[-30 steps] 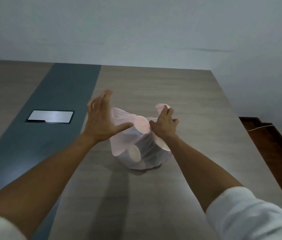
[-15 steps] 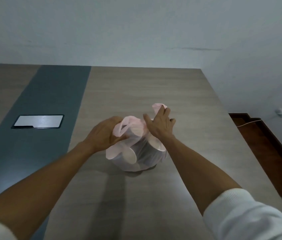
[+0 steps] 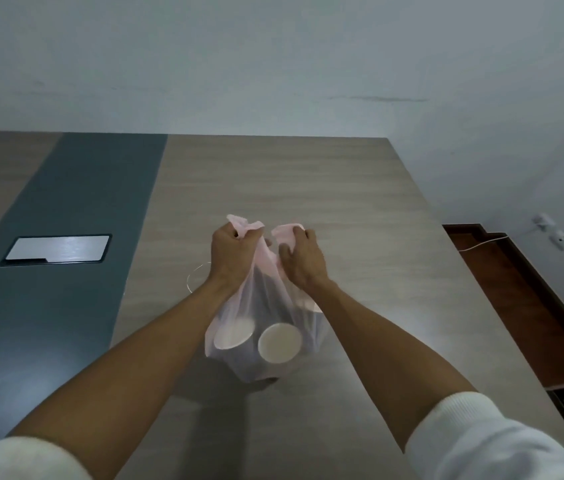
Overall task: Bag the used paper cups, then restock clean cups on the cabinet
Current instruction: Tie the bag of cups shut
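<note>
A thin pink plastic bag [image 3: 266, 362] hangs stretched between my hands, its bottom at the wooden table [image 3: 308, 188]. White paper cups [image 3: 278, 342] show through its translucent wall, two round ends facing me. My left hand [image 3: 232, 252] grips one bunched bag handle in a fist. My right hand [image 3: 299, 254] pinches the other handle, fingers curled over the plastic. The two hands are close together above the bag.
A dark grey strip [image 3: 65, 237] runs down the table's left part, with a shiny metal hatch [image 3: 57, 248] set in it. At right lie the table's edge, a brown floor [image 3: 523, 299] below, a white cable and wall sockets [image 3: 554, 233].
Both hands closed on the bag's handles and pulled them upward, so the bag stretched tall and the cups sank to its bottom. The view tilted down a little.
</note>
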The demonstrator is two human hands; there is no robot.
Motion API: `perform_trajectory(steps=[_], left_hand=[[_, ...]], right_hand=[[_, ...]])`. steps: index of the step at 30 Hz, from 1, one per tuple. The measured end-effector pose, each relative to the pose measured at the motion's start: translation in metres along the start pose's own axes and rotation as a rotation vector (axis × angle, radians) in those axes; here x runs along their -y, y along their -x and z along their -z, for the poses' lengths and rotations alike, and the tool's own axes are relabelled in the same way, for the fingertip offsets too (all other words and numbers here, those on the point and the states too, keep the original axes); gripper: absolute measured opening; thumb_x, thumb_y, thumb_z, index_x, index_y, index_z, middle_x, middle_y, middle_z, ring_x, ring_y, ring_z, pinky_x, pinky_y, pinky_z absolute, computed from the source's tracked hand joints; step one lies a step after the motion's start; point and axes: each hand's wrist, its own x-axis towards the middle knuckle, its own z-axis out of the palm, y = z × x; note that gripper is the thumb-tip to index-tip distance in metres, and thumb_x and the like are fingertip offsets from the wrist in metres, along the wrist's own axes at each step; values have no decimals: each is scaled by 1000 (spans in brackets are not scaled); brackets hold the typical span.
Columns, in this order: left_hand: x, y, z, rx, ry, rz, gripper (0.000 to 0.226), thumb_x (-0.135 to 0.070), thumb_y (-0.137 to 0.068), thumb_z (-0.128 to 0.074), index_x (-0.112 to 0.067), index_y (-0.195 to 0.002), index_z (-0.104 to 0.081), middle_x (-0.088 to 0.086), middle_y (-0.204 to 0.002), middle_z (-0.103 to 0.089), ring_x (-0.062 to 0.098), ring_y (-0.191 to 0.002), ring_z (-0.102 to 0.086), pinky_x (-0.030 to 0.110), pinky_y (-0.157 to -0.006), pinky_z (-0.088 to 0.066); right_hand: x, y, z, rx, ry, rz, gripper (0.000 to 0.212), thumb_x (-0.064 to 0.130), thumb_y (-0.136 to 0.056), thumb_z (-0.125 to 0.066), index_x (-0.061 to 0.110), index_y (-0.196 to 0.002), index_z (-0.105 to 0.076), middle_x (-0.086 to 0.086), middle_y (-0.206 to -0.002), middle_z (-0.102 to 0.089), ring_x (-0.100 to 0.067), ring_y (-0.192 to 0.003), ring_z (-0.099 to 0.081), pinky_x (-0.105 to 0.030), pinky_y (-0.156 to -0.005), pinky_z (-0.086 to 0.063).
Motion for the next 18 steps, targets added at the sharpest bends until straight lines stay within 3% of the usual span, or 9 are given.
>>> perform_trajectory(steps=[2, 4, 6, 8, 10, 11, 13, 15, 18], left_hand=[[-6, -2, -1, -26, 37, 13, 14, -17, -86, -72, -10, -74, -72, 11, -72, -76, 38, -76, -74, 44, -67, -60], [-10, -7, -7, -50, -22, -38, 12, -19, -78, -71, -7, -79, -73, 15, -81, -74, 33, -80, -70, 39, -69, -55], [-8, -10, -14, -58, -200, -113, 24, -14, -81, -67, -1, -101, -72, 17, -101, -67, 32, -87, -68, 32, -70, -54], [-7, -8, -19, -32, -344, -212, 38, -8, -97, -55, -4, -135, -62, 6, -116, -52, 25, -84, -68, 22, -75, -56], [-5, -6, -22, 44, -386, -312, 49, -12, -105, -42, -12, -153, -48, -2, -120, -49, 30, -88, -70, 40, -85, -61], [-4, -7, -23, 79, -386, -337, 49, -14, -105, -40, -15, -153, -49, -1, -122, -54, 35, -91, -70, 48, -87, -60], [-6, -6, -24, 126, -343, -317, 44, -14, -106, -41, -20, -148, -54, 2, -127, -65, 38, -98, -70, 50, -87, -60], [-11, -5, -26, 166, -231, -222, 33, -14, -106, -46, -24, -137, -51, 3, -115, -72, 28, -79, -69, 39, -70, -58], [-16, -9, -24, 260, -120, -46, 25, -20, -103, -55, -10, -124, -47, 15, -97, -76, 7, -49, -52, 25, -51, -43]], right_hand=[[-5, -1, 3, -68, -302, -28, 37, 13, -90, -51, 10, -125, -64, -11, -125, -64, -30, -108, -65, -41, -94, -54], [-2, -2, 11, -86, -596, -140, 40, 6, -87, -54, 10, -124, -68, -8, -116, -70, -22, -98, -68, -40, -87, -60], [1, -6, 19, -50, -895, -235, 41, -2, -86, -60, 9, -125, -69, -7, -110, -69, -18, -83, -68, -31, -73, -60], [4, -9, 28, 42, -1097, -281, 47, -5, -86, -63, 10, -131, -66, -10, -116, -68, -21, -75, -68, -32, -72, -58], [2, -12, 31, 109, -1170, -304, 54, -3, -88, -67, 11, -139, -60, -10, -123, -68, -22, -75, -67, -33, -71, -57], [2, -12, 33, 127, -1170, -299, 55, -2, -88, -69, 11, -140, -59, -7, -121, -70, -22, -76, -65, -31, -68, -55], [1, -11, 36, 154, -1168, -277, 54, 0, -89, -71, 13, -140, -58, -2, -115, -74, -20, -73, -63, -27, -61, -54], [1, -10, 37, 153, -1172, -266, 48, 1, -92, -69, 15, -137, -60, -6, -112, -74, -15, -60, -57, -25, -55, -52], [4, -8, 39, 89, -1194, -298, 28, 6, -96, -62, 9, -124, -59, -13, -88, -69, -16, -52, -52, -29, -54, -49]])
